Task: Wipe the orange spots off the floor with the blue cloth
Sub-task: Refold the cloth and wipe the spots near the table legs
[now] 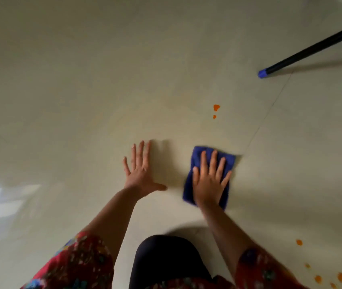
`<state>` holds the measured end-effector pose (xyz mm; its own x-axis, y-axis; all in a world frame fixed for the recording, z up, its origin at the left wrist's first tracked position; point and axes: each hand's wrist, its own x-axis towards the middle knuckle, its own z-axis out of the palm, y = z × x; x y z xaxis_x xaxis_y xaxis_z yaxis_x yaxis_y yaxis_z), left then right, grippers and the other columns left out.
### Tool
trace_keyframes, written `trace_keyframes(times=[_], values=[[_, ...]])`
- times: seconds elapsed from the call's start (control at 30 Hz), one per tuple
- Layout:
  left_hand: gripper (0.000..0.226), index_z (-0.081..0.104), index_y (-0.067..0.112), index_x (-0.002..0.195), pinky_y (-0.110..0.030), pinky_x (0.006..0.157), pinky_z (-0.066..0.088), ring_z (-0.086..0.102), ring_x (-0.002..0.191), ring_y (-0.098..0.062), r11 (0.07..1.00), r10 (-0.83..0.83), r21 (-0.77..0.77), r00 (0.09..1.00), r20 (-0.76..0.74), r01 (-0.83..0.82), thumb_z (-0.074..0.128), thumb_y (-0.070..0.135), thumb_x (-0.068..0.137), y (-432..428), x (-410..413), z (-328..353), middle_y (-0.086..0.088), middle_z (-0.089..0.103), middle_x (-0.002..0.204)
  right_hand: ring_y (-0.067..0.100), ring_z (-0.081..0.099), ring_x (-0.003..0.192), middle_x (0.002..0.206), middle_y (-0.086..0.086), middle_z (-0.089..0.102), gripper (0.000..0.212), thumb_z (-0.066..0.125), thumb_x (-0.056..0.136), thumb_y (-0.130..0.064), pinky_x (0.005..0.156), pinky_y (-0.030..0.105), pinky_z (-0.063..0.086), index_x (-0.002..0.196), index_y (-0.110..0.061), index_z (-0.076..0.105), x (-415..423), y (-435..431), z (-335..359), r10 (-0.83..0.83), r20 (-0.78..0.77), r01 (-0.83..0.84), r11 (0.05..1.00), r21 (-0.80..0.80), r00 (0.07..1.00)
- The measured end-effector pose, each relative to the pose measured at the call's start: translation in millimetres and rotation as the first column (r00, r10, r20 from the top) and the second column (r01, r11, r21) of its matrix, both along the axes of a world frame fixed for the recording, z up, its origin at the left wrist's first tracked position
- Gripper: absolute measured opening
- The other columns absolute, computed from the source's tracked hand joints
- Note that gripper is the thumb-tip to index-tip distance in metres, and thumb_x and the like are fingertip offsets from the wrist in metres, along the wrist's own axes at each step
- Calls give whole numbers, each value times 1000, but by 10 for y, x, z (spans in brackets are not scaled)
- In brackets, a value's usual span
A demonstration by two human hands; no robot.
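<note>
- the left hand [139, 174] is laid flat on the floor [61, 90], fingers spread, nothing held.
- the blue cloth [208, 176] is pressed down under the open right hand [209, 180], not clutched.
- two orange spots [216, 107] ahead and a cluster [341, 276] lower right are left unwiped.

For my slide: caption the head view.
Right hand presses blue cloth on floor; orange spots remain ahead.

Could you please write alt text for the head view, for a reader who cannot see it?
A right hand presses a blue cloth flat on a pale floor, the left hand beside it; orange spots lie just ahead.
</note>
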<state>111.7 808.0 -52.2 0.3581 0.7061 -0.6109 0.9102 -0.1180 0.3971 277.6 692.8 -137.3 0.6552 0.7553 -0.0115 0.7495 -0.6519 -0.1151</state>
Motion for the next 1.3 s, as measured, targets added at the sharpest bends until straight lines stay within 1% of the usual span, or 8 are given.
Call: trace_keyframes(times=[0.17,0.33,0.5,0.63,0.7,0.87,1.1,1.3], values=[[160,-34,21,142,-53,112,-14,-36,137,-20,998,24,-56,997,-79,-28,82,65,41,119,429,-105,1,-40,150,28,30,144,157,-3,30,55,31,97,-51,111,56,29,149,-34,32,427,309,4,501,7,-500,865,-36,866],[163,-40,24,137,-54,112,-17,-41,133,-20,998,4,-59,997,-79,-9,83,66,39,117,412,-170,2,-47,143,30,30,144,157,1,31,55,31,97,-51,112,58,25,149,-32,34,828,181,-31,-86,32,85,996,25,996],[164,-40,24,137,-52,111,-18,-42,133,-19,998,7,-67,996,-92,-13,84,65,38,112,426,-175,4,-49,140,26,22,147,159,-6,24,53,29,97,-47,114,55,19,149,-36,29,572,-341,92,363,-72,-368,926,-86,929],[163,-41,25,137,-52,110,-20,-43,133,-19,996,3,-88,996,-89,-11,83,65,38,127,424,-172,5,-50,140,28,24,146,158,-3,28,54,26,97,-48,115,57,16,149,-34,31,1165,317,61,-85,-19,85,996,-8,996],[163,-43,26,134,-52,110,-20,-44,132,-20,995,-7,-102,997,-81,-1,83,65,38,135,429,-172,4,-50,140,26,15,149,161,-4,19,58,18,95,-49,117,56,8,151,-34,24,1236,717,59,-152,-91,149,988,-40,984],[163,-46,26,131,-53,110,-20,-45,132,-21,994,-8,-106,996,-88,-1,83,66,39,137,415,-160,2,-51,140,24,33,143,156,3,33,51,30,99,-38,113,46,26,148,-22,38,1109,281,66,398,-32,-399,916,-34,917],[163,-47,26,130,-53,110,-20,-45,132,-23,993,-17,-121,997,-78,8,83,65,40,164,409,-173,2,-53,137,27,22,147,159,5,25,58,18,98,-41,117,48,18,150,-20,32,1735,1265,124,-70,-107,67,997,-25,992],[164,-47,28,129,-53,111,-18,-44,132,-22,993,-9,-117,996,-91,-2,83,66,38,161,410,-172,2,-52,139,23,25,146,158,-2,28,54,27,98,-42,117,48,20,150,-28,31,937,1214,125,444,-78,-448,893,-44,893]])
